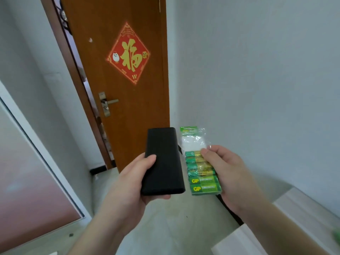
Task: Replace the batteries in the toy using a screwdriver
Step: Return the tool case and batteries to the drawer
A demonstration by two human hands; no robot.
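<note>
My left hand (132, 183) holds a flat black rectangular case (163, 162), thumb on its top face and fingers underneath. Beside it, my right hand (226, 173) grips a clear plastic pack of green and gold GP batteries (199, 168), thumb pressed on the upper cells. Both are held in front of me at mid height, side by side and close together. No toy or screwdriver shows in view.
An orange-brown wooden door (128, 89) with a red diamond decoration (128, 54) and brass handle (108, 102) stands ahead, slightly ajar. White walls on both sides. A pale table edge (287, 218) sits lower right. A glass panel (27, 172) is at left.
</note>
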